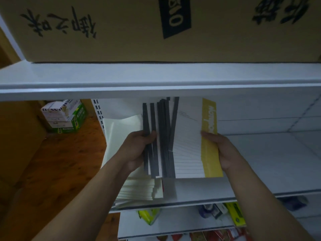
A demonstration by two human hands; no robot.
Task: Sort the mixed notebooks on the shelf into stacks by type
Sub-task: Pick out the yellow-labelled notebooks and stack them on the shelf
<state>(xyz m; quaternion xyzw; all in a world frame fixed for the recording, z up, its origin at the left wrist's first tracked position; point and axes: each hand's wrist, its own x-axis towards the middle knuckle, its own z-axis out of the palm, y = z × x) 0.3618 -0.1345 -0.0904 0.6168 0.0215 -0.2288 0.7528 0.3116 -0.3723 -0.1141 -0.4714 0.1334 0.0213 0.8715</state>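
Note:
A fanned bundle of white notebooks with dark grey spines [165, 136] is held above the white shelf [260, 162]. My left hand [137, 150] grips the bundle's left side at the dark spines. My right hand [224, 152] holds the right side, on the yellow band of a lined white notebook [209, 145]. Below and to the left, a stack of pale cream notebooks [125, 136] lies on the shelf, partly hidden by my left hand and the bundle.
A large cardboard box [156, 28] sits on the upper shelf [156, 79] just above. Small boxes [66, 115] stand on the wooden floor at the left. Lower shelves hold packaged goods [222, 213]. The shelf surface right of the bundle is bare white.

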